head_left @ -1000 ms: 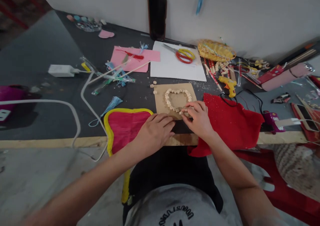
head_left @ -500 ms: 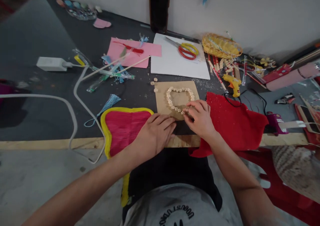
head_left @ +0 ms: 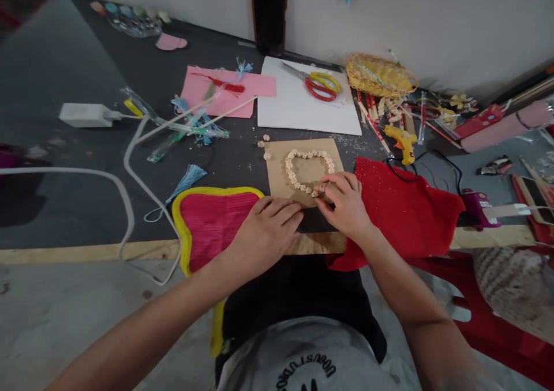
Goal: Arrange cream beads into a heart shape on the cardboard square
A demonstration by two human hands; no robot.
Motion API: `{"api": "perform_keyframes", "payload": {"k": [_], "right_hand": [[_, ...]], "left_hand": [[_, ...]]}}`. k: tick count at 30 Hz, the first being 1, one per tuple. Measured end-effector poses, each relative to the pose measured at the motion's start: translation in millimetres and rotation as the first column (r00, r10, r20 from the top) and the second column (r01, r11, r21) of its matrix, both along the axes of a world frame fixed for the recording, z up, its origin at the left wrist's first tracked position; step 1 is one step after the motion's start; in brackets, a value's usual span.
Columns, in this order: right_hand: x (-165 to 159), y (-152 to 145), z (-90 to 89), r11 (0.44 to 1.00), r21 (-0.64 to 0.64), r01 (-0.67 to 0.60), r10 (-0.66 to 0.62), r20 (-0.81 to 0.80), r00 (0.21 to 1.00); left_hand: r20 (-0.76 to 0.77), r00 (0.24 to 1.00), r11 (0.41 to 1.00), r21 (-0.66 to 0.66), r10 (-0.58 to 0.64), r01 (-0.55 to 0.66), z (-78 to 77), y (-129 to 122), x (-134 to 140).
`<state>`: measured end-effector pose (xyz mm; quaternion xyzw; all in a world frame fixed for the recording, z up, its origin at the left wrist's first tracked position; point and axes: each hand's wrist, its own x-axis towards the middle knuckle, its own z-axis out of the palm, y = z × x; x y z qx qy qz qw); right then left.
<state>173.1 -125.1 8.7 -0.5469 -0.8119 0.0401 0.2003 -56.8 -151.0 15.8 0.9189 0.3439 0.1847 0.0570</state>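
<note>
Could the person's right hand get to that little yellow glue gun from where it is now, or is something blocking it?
Probably yes. The right hand rests at the shell heart on the brown card, and the yellow glue gun lies beyond the red cloth, with only flat cloth and a thin black cord between them.

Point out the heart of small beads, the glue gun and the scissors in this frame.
heart of small beads point(head_left: 291, 171), head view, on its left curve.
glue gun point(head_left: 403, 140), head view, on the yellow body.
scissors point(head_left: 321, 85), head view, on the red and yellow handle loops.
</note>
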Motion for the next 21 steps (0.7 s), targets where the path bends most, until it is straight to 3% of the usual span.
{"api": "perform_keyframes", "payload": {"k": [11, 21], "right_hand": [[0.3, 2.3, -1.6, 1.0, -0.003, -0.014, 0.014, -0.026, 1.0], [-0.8, 3.3, -3.3, 1.0, 0.02, -0.02, 0.02, -0.006, 1.0]], "left_hand": [[0.001, 1.0, 0.997, -0.078, 0.009, -0.009, 1.9, -0.1, 0.8], [-0.03, 1.0, 1.0, -0.017, 0.008, -0.008, -1.8, -1.0, 1.2]]}}
